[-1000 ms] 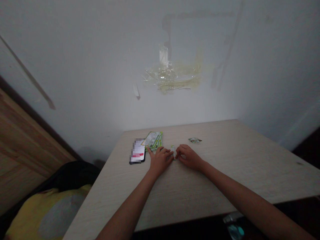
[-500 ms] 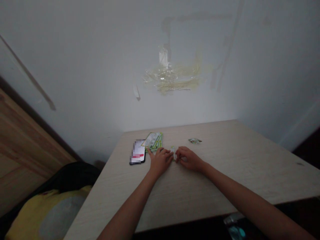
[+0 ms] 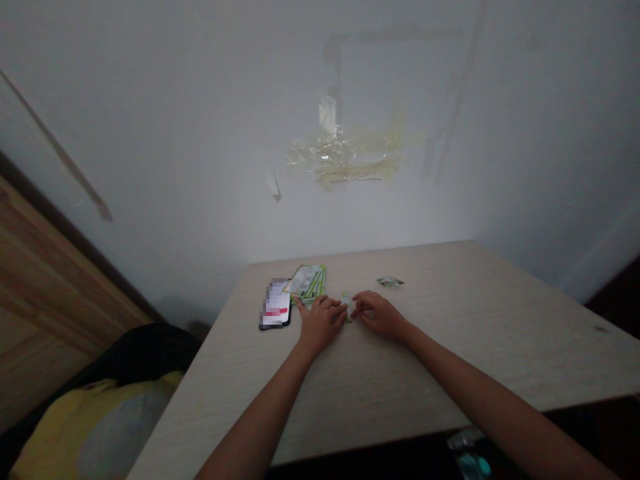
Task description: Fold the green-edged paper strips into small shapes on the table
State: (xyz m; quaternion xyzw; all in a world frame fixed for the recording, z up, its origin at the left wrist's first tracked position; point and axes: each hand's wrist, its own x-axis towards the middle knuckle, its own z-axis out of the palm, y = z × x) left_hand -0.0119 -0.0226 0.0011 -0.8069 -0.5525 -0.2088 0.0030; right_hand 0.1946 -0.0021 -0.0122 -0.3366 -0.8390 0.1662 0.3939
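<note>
A small, narrow green-and-white wrapper [image 3: 346, 301] lies on the table between my two hands; its exact kind is too small to make out. My left hand [image 3: 320, 323] rests on the table with its thumb spread away and its fingertips against the wrapper's left edge. From the other side, my right hand [image 3: 377, 313] has thumb and fingers curled into a pinch at the wrapper's right edge. Just beyond my left hand is a fanned pile of green-and-white packets [image 3: 309, 281]. Farther back on the right sits a small folded green-and-white piece [image 3: 390, 282].
A phone [image 3: 276, 303] with a lit, blurred screen lies left of the packets, close to my left thumb. The pale wooden table [image 3: 430, 380] meets a wall [image 3: 190, 133] with old tape on it. A yellow-and-grey plush item [image 3: 100, 427] is at the lower left.
My right hand's fingers shift slightly along the wrapper's right edge. My left hand, the phone and the packets stay in place.
</note>
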